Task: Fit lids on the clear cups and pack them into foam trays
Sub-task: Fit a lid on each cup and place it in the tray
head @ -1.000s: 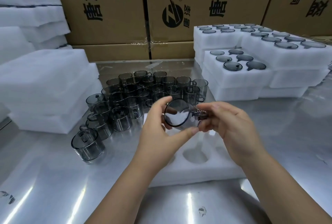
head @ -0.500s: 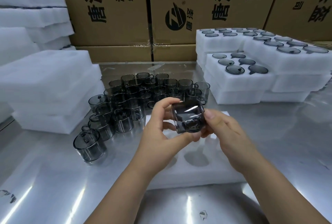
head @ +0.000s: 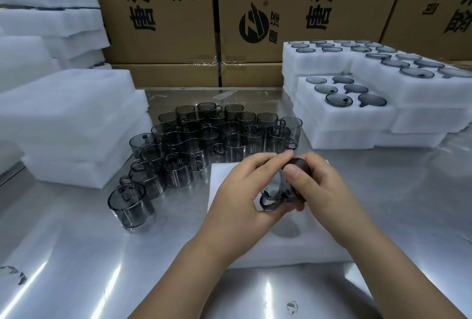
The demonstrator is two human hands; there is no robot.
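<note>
- Nearest, the bare polished steel counter point(head: 76, 267) shows only glare and a small scrap of clear film point(head: 292, 307).
- On it lies an open white foam tray point(head: 293, 249) with round sockets; those that show are empty, though the hands hide much of it.
- Above that tray the left hand point(head: 242, 196) and the right hand point(head: 319, 191) together hold one smoky-grey clear plastic cup point(head: 274, 200), turned on its side with its loop handle toward the camera.
- The left fingers point(head: 265, 162) curl over the cup from above; the right fingers wrap its far end, the thumb point(head: 293, 173) pressing on top. Both hands are closed on the cup.
- Whether a lid is already seated I cannot tell; the right hand covers that end.
- My reading is that this is the fitting or checking step for one cup. The next move would need the cup turned upright and lowered into a free socket.
- Beyond the hands stands a cluster of matching grey cups point(head: 217, 134), waiting on the counter.
- To the right, stacked white foam trays point(head: 357, 119) hold packed cups, grey lids showing.
- To the left are plain white foam slabs point(head: 63, 119); brown printed cartons point(head: 281, 7) form the back wall.
</note>
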